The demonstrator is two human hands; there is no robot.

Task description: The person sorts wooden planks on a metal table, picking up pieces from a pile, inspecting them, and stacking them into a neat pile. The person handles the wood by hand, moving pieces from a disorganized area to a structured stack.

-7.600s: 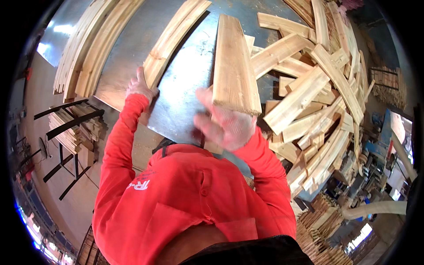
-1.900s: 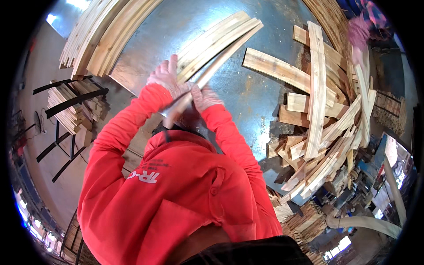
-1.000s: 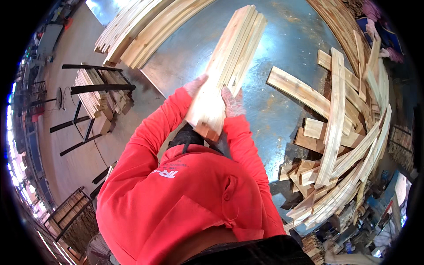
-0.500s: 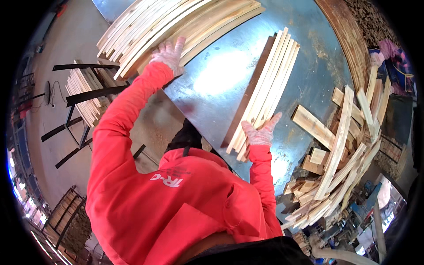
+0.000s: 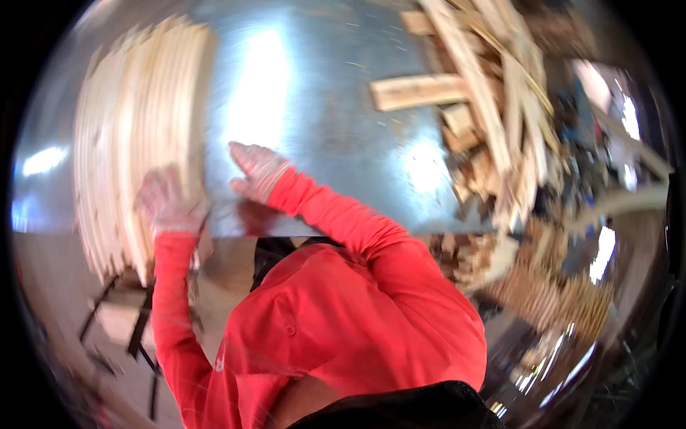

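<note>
My left hand (image 5: 168, 200), in a thin pale glove, rests on the near part of a broad row of wooden strips (image 5: 132, 107). Its fingers look extended, though motion blurs them. The strips lie side by side, reaching over the near edge of the metal table (image 5: 325, 143). To the right of that row, my right hand (image 5: 259, 170) hovers or rests over the shiny tabletop; which of these I cannot tell. Its thumb stands apart from the fingers, and nothing is in it. Both sleeves are red.
A jumbled pile of wooden offcuts (image 5: 493, 107) covers the table's right side, with one short board (image 5: 418, 92) jutting left. Below the right edge stand stacks of wood pieces (image 5: 550, 286). Dark metal bars (image 5: 141, 322) stick out beneath the row of strips at lower left.
The view has swung round. My right hand has let go of the small bundle of strips and moved left toward the large row; the separate bundle no longer shows mid-table. My left hand stays at the row.
</note>
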